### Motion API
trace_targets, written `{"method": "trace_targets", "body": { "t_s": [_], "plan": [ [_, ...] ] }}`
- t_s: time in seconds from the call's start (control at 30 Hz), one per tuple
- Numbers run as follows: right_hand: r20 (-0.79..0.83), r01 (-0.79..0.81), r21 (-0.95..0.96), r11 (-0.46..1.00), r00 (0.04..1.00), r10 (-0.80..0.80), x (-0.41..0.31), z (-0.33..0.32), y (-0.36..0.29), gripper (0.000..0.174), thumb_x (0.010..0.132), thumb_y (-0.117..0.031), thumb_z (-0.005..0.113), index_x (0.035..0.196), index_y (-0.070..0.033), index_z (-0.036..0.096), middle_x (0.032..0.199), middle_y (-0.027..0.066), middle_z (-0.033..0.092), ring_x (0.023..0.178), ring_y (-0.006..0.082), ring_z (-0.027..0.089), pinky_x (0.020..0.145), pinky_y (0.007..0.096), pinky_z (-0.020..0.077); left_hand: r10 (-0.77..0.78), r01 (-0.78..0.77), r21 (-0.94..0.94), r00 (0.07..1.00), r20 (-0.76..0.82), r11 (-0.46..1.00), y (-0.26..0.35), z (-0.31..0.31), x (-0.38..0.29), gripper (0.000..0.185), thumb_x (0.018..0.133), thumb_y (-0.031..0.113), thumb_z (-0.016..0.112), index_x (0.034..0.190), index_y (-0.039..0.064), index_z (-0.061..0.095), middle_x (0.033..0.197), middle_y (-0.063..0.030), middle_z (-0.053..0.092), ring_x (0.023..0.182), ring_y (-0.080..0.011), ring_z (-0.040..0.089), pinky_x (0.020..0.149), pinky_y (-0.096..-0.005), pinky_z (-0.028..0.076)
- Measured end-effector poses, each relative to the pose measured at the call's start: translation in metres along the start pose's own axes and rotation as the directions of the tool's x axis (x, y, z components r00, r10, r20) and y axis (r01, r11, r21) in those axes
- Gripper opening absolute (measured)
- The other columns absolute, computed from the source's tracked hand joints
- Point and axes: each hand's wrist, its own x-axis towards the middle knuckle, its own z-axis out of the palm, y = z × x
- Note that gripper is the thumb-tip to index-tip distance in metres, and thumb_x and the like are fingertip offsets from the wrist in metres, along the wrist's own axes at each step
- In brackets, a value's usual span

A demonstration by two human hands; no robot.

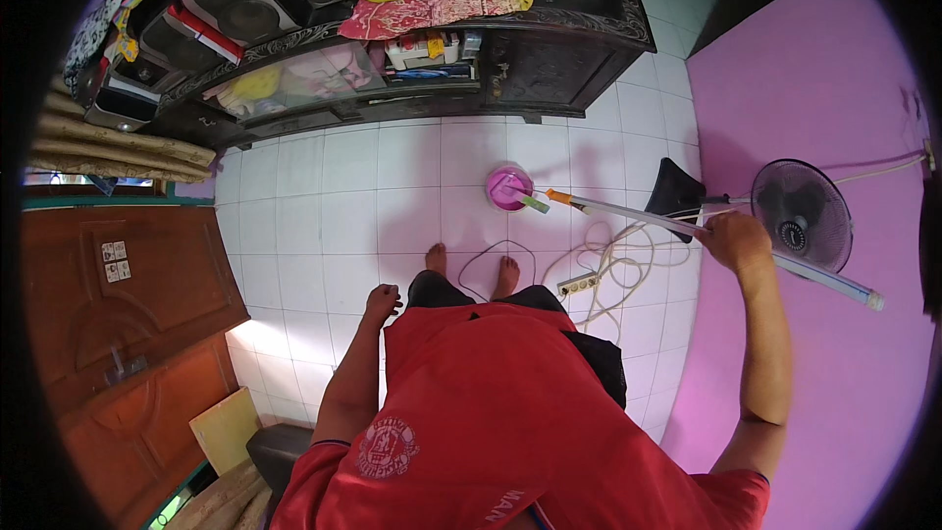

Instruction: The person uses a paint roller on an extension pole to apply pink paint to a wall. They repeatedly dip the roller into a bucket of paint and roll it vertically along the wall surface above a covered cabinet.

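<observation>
My right hand [732, 241], raised near the wall, grips a long pale pole [636, 215] around its middle. The pole has an orange tip [559, 196] at its left end, above the floor beside the bucket, and a pale cap at its right end. A round bucket [491, 199] on the tiles holds pink liquid, apparently paint. Some tool with a green handle [536, 204] leans in it, its lower part hidden. My left hand [384, 302] hangs by my left thigh, fingers loosely curled, with nothing visible in it.
A power strip [578, 285] and coiled white cable [622, 258] lie near my right foot. A fan [802, 217] with a black base [673, 195] stands against the pink wall [795, 88]. Ahead is a dark carved cabinet [552, 73]; a brown door [140, 287] is left.
</observation>
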Motion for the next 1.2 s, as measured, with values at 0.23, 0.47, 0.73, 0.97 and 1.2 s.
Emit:
{"method": "trace_targets", "body": {
  "t_s": [0.23,0.47,0.73,0.97,1.2],
  "plan": [
    [-0.035,0.010,-0.012,1.000,0.999,-0.011,0.001,0.008,0.000,0.036,0.091,-0.044,0.061,0.091,-0.011,0.075,0.087,0.0144,0.072,0.085,0.0349,0.069,0.078,0.0468,0.0538,-0.014,0.014,0.013,1.000,-0.008,1.000,0.001,-0.005,-0.001,0.037,0.098,0.031,0.055,0.114,-0.003,0.059,0.095,-0.0117,0.068,0.074,-0.0207,0.070,0.055,-0.0331,0.056],
    [-0.085,-0.018,0.044,0.999,0.996,0.021,-0.042,-0.049,0.020,0.033,0.089,-0.044,0.064,0.087,-0.013,0.076,0.086,0.0128,0.072,0.083,0.0325,0.070,0.075,0.0458,0.0556,-0.046,0.047,0.021,0.999,-0.012,0.999,-0.011,-0.014,0.001,0.036,0.098,0.031,0.055,0.111,-0.002,0.059,0.090,-0.0113,0.067,0.071,-0.0203,0.070,0.053,-0.0321,0.056],
    [-0.149,0.005,-0.075,0.997,0.989,-0.016,-0.023,0.007,-0.007,0.035,0.088,-0.045,0.065,0.089,-0.011,0.074,0.082,0.0110,0.071,0.083,0.0296,0.068,0.073,0.0418,0.0540,-0.008,0.008,0.011,1.000,0.027,1.000,0.008,-0.002,0.009,0.036,0.097,0.031,0.055,0.112,-0.002,0.059,0.093,-0.0110,0.067,0.073,-0.0203,0.070,0.055,-0.0328,0.056],
    [-0.141,0.063,-0.038,0.997,0.988,-0.068,-0.043,-0.009,-0.015,0.029,0.088,-0.039,0.066,0.091,-0.012,0.075,0.078,0.0121,0.071,0.078,0.0317,0.069,0.074,0.0434,0.0544,0.010,-0.010,0.012,1.000,0.017,1.000,0.019,0.003,0.009,0.034,0.098,0.030,0.055,0.110,-0.002,0.060,0.093,-0.0107,0.067,0.074,-0.0196,0.070,0.055,-0.0313,0.055],
    [-0.090,0.054,0.027,0.998,0.995,-0.052,-0.042,-0.006,0.014,0.031,0.090,-0.041,0.064,0.092,-0.012,0.075,0.082,0.0117,0.072,0.082,0.0315,0.069,0.076,0.0436,0.0540,-0.023,0.022,0.038,0.999,0.023,0.999,0.008,0.000,0.009,0.035,0.098,0.030,0.055,0.109,-0.002,0.060,0.091,-0.0111,0.067,0.071,-0.0198,0.069,0.053,-0.0322,0.055]
  ]
}}
